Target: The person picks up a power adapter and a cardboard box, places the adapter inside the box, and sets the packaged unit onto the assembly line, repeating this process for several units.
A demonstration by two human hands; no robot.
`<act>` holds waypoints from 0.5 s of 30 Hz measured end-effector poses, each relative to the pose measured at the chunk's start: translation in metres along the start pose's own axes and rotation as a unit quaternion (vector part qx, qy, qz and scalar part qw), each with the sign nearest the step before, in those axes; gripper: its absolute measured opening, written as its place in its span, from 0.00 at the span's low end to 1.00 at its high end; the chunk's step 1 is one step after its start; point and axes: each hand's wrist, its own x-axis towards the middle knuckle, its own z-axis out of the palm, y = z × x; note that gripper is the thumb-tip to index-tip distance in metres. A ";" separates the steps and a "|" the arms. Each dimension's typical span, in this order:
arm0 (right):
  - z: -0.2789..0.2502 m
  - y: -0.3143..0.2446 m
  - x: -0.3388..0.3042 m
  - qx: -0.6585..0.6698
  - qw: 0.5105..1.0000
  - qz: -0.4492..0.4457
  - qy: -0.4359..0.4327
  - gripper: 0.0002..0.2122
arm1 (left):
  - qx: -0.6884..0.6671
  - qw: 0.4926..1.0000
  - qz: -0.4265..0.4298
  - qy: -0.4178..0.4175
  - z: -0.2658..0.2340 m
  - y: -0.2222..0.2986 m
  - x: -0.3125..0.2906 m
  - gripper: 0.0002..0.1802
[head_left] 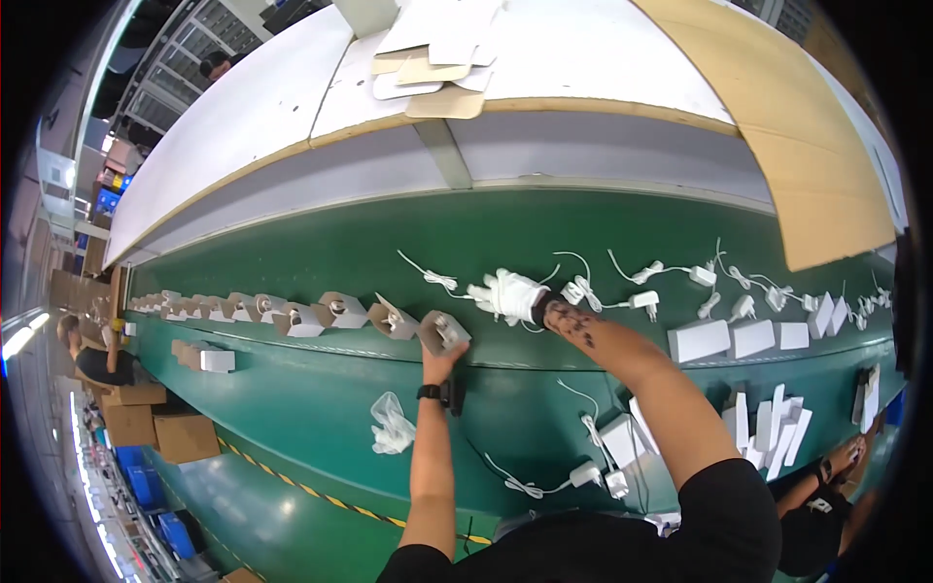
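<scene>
My left hand (443,363) is bare and wraps round a small open carton (442,333), whose open end shows pale contents. My right hand (507,295) wears a white glove and is over the green belt, its fingers bent together. A white corded charger (440,280) lies at those fingertips; its cable runs into them, and the glove hides its other end. Just right of the glove is another charger with a coiled cable (580,291) and a plug (643,300). Left of my left hand stands an open carton (393,320), first in a long row.
More chargers (702,276) and closed white boxes (699,341) lie along the belt (321,219) to the right. A clear plastic bag (393,425) and more chargers (585,473) lie nearer me. Flattened cartons (432,68) rest on the white shelf (583,58). Other people work at both ends.
</scene>
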 end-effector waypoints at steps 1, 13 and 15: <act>0.019 0.002 0.014 0.006 1.000 -0.004 0.003 0.12 | 0.057 0.997 0.040 0.044 0.000 0.000 -0.008 0.45; -0.066 -0.024 -0.064 0.255 0.921 0.178 0.235 0.15 | -0.452 0.824 -0.323 -0.109 0.121 0.106 -0.111 0.36; -0.130 -0.082 -0.102 0.769 0.499 0.329 0.225 0.12 | -0.609 0.693 -0.363 -0.131 0.151 0.124 -0.101 0.33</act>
